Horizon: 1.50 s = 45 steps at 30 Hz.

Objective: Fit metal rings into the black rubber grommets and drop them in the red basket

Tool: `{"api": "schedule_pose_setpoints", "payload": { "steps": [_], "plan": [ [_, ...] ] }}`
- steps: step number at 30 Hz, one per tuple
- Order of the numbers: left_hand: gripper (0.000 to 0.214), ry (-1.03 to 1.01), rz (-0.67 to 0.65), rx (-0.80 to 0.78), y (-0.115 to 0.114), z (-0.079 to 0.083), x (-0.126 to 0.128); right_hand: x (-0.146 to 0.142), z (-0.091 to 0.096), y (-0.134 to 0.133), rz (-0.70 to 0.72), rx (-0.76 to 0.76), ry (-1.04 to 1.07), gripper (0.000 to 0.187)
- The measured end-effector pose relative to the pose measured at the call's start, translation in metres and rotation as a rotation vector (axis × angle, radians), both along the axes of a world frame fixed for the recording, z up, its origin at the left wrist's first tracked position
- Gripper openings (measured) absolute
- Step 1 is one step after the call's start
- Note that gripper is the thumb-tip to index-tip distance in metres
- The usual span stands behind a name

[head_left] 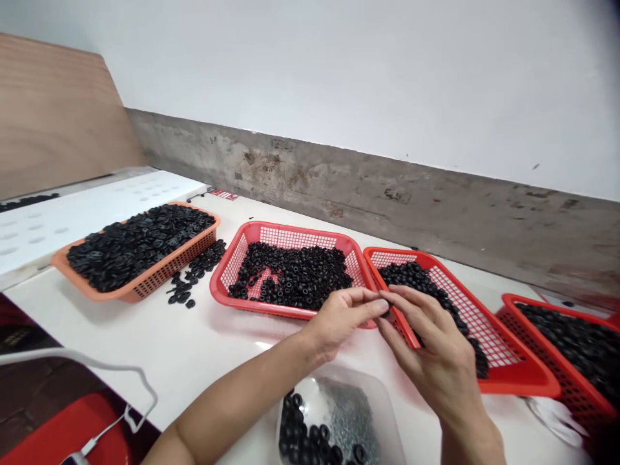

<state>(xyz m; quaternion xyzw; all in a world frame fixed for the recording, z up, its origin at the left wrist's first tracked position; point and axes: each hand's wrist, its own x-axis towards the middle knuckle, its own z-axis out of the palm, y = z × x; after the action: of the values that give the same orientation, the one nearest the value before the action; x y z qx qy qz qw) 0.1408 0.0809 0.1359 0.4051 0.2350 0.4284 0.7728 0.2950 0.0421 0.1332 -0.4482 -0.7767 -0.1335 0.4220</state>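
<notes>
My left hand (pixel 341 320) and my right hand (pixel 436 332) meet at the fingertips, above the gap between two red baskets. Between them is a small black part (pixel 386 309), pinched by the fingers of both hands and mostly covered. The middle red basket (pixel 225 298) holds many small black rings (pixel 305 274). Beneath my right hand, another red basket (pixel 520 381) contains black round parts (pixel 411 278). Below my wrists stands a clear plastic tub (pixel 387 413), with black rings (pixel 310 439) on its left and tiny shiny metal pieces (pixel 346 410) beside them.
An orange basket (pixel 159 274) heaped with flat black pieces (pixel 140 245) stands at left. Loose black parts (pixel 184 290) lie beside it on the white table (pixel 121 342). A further red basket (pixel 513 323) is at far right. Bottom left are a white cable (pixel 111 365) and a red stool (pixel 72 429).
</notes>
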Motion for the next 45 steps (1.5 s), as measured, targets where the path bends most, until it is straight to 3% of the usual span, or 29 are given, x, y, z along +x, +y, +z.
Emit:
{"api": "schedule_pose_setpoints", "payload": {
  "steps": [12,21,32,39,42,45],
  "plan": [
    [0.039,-0.041,0.008,0.03,-0.003,0.004,0.0,-0.002,-0.001,-0.001,0.014,0.033,-0.009,0.034],
    [0.029,-0.002,0.011,0.062,-0.001,0.002,0.0,-0.004,-0.003,0.005,-0.037,0.072,-0.126,0.034],
    [0.035,0.038,-0.126,0.087,0.007,-0.007,-0.001,-0.001,0.005,-0.001,-0.076,0.092,-0.111,0.029],
    [0.033,0.001,-0.123,0.051,0.004,-0.007,-0.001,0.001,0.003,0.0,-0.036,0.084,-0.106,0.031],
    [0.035,-0.036,-0.137,-0.004,0.004,-0.005,0.0,0.002,0.003,0.0,0.029,0.037,-0.054,0.033],
    [0.036,-0.031,-0.113,-0.041,0.004,-0.005,0.001,0.006,0.003,-0.003,0.123,-0.147,0.075,0.038]
  ]
}}
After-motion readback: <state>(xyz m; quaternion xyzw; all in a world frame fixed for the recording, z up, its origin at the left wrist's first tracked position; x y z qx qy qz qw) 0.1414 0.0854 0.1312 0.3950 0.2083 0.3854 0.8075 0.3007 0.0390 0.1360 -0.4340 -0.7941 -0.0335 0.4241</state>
